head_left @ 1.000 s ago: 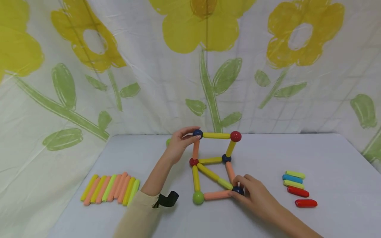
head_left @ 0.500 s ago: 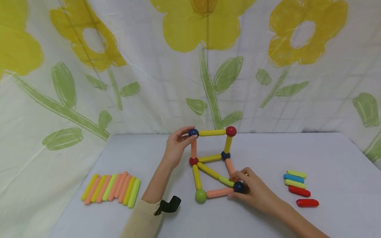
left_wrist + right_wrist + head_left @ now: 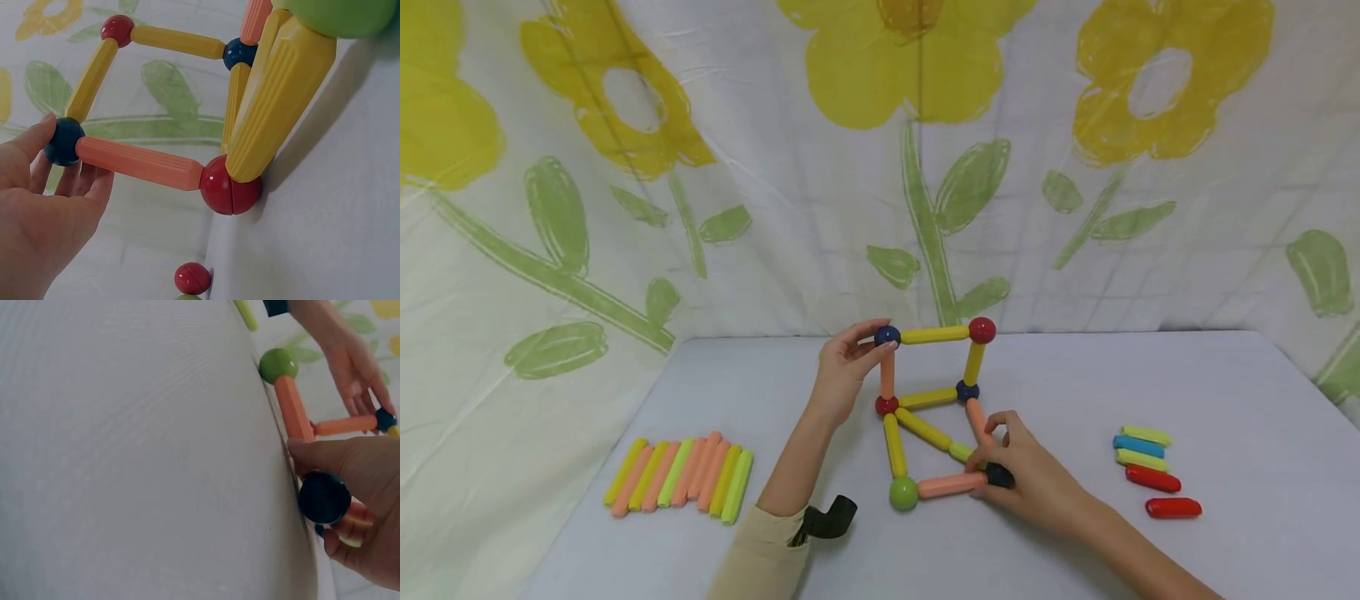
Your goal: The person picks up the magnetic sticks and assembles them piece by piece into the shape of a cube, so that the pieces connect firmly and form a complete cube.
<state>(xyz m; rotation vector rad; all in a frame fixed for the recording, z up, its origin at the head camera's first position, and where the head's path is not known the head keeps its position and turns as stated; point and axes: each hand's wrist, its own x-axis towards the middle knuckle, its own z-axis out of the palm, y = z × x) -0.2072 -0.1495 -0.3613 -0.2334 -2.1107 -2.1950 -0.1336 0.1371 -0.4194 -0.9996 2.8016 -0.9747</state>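
Observation:
A frame of magnetic building sticks and balls stands on the table, its back square upright. My left hand (image 3: 842,379) pinches the dark blue ball (image 3: 887,337) at the upper left corner. An orange stick (image 3: 140,162) joins that ball to a red ball (image 3: 887,406) below. At the front right, my right hand (image 3: 1037,475) holds another dark blue ball (image 3: 325,497), partly covered by the fingers. The right thumb touches the end of an orange stick (image 3: 951,484) leading to a green ball (image 3: 903,493). The right forefinger lies by a light green stick (image 3: 961,452) on the diagonal.
Yellow, orange and light green sticks (image 3: 677,475) lie in a row at left. Short sticks lie at right, among them a blue one (image 3: 1138,447) and a red one (image 3: 1173,507). A loose red ball (image 3: 192,278) shows in the left wrist view. A flowered curtain (image 3: 820,208) hangs behind the table.
The frame's upper part has shifted slightly left with my left hand. My right hand's fingers have shifted around the front right ball, the forefinger coming over the light green stick's end.

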